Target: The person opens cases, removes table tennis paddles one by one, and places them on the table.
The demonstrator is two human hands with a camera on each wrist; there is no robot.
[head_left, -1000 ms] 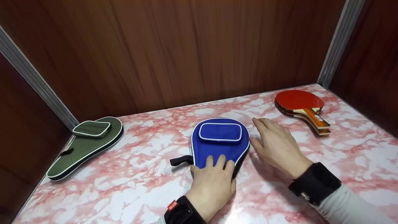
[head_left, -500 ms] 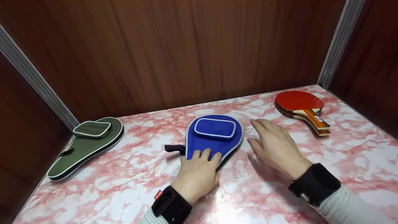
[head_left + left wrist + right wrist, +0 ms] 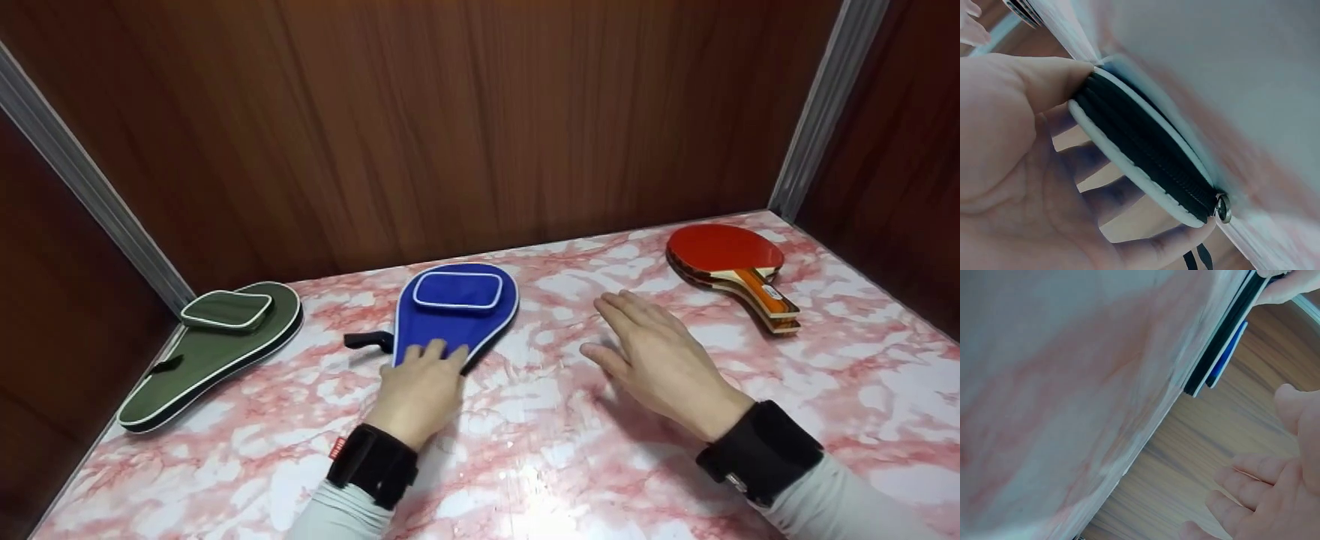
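Observation:
A blue table tennis paddle case [image 3: 433,326] with white piping, a front pocket and a black strap lies flat on the table. My left hand [image 3: 420,394] holds its narrow end, fingers spread over the top. In the left wrist view, the thumb and fingers [image 3: 1114,199] wrap the case's black zippered edge [image 3: 1145,152], and a small metal ring shows at one side. Off to the right of the case, my right hand [image 3: 667,360] is held over the table with straight fingers and the thumb apart, touching no object.
An olive green paddle case [image 3: 214,356] lies at the left edge. Two stacked table tennis paddles [image 3: 724,247], red side up, lie at the back right. Brown wood panels [image 3: 480,135] close off the back and sides of the marbled table [image 3: 540,420].
My left hand has slid the blue case to the left and slightly back, away from the right hand. The right hand has hardly moved, its thumb spreading a little.

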